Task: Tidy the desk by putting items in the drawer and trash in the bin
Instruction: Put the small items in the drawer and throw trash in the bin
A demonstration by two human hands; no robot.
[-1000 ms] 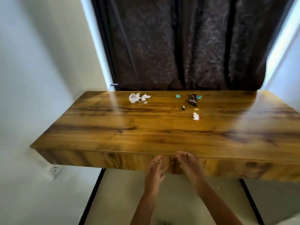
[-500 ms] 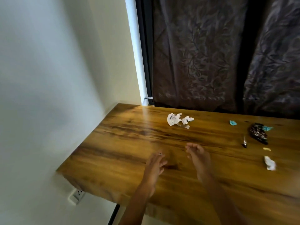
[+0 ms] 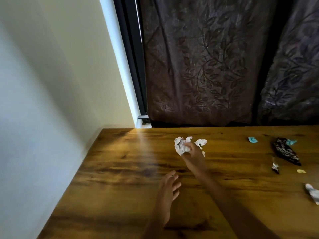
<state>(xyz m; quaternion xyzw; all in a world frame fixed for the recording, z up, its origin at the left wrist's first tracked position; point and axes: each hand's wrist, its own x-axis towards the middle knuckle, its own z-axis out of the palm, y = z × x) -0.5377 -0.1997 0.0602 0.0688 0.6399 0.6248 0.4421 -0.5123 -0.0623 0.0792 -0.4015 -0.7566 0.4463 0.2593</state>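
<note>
Right hand (image 3: 193,152) reaches forward, fingers curled; left hand (image 3: 168,192) flat.

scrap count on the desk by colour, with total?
White paper: 3
Teal scraps: 2
Dark wrappers: 2
Yellow scrap: 1
Total: 8

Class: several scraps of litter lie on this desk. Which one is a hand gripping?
The large crumpled white paper, far left of the scraps; the right hand grips it, the others lie untouched.
</note>
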